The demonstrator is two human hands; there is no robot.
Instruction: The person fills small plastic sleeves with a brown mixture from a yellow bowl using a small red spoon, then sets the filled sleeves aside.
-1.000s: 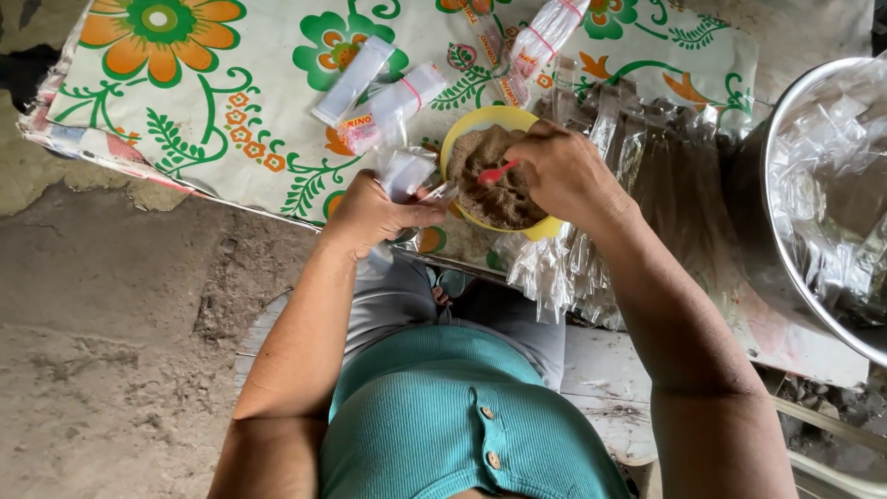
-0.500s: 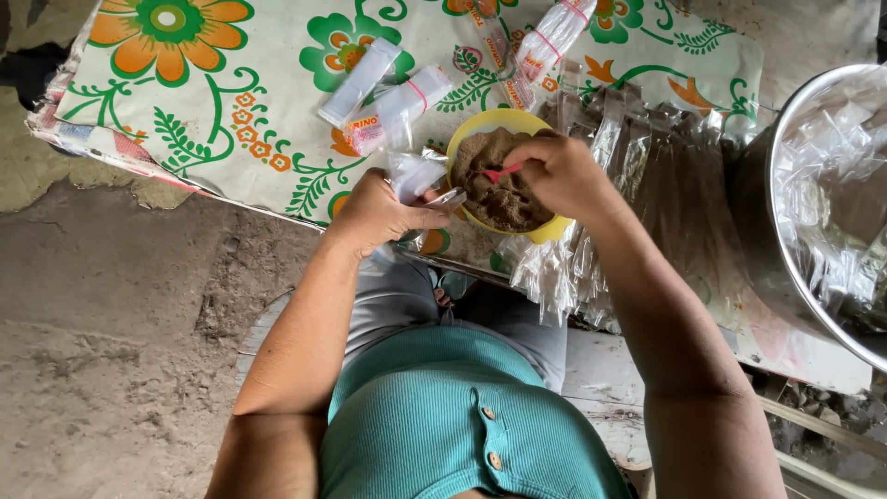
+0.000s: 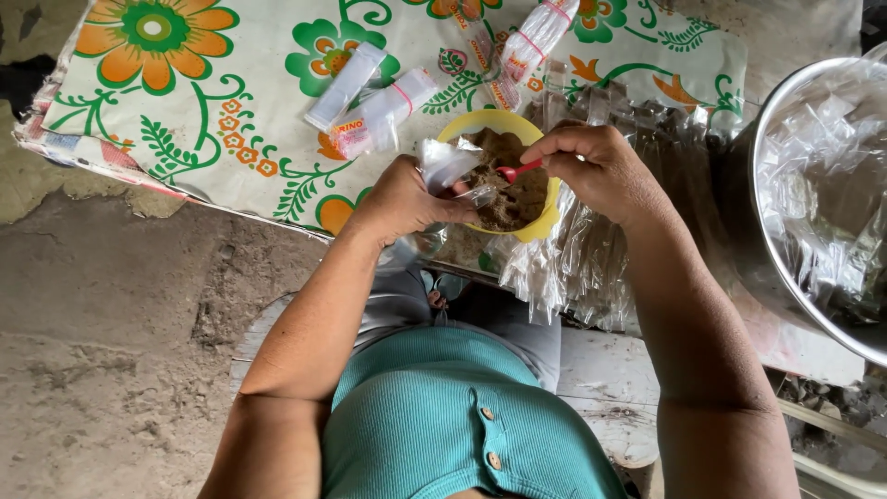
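My left hand [image 3: 402, 199] pinches a small clear bag [image 3: 445, 164] open at the rim of the yellow bowl [image 3: 545, 217]. My right hand [image 3: 596, 166] has its fingers pressed around a red spoon [image 3: 517, 171] dipped in the brown powder [image 3: 504, 189]. If the bag's mouth sags, I think powder could spill onto the flowered counter [image 3: 231, 120].

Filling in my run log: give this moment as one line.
left hand: holds small clear bag | right hand: holds red spoon | yellow bowl: brown powder
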